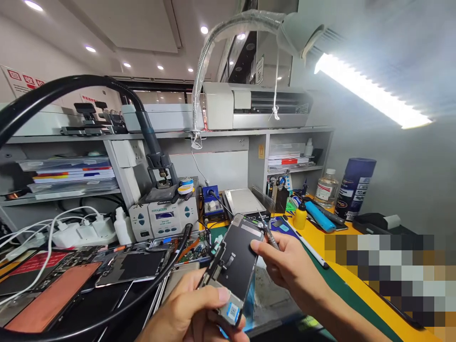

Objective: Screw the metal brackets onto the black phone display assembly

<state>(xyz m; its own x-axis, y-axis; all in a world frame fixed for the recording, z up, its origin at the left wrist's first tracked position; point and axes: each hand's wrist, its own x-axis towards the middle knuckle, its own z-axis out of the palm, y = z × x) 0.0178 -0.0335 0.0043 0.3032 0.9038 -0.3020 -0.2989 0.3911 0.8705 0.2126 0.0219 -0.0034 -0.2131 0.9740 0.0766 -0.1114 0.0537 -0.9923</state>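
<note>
A phone screen assembly, back side up, is tilted in front of me. It has a black panel, a metal strip at the top and a blue-and-white QR label at its lower end. My left hand grips that lower end, thumb on the face and fingers underneath. With my right hand I hold a slim dark pointed tool, whose exact kind I cannot make out. My right thumb touches the right edge of the screen assembly. The tool's tip is near the upper right corner.
A hot-air station stands behind, its black hose curving across the left foreground. Phone parts and a copper-coloured panel cover the left side. At right are a yellow bottle, a spray can and a white pen-like stick.
</note>
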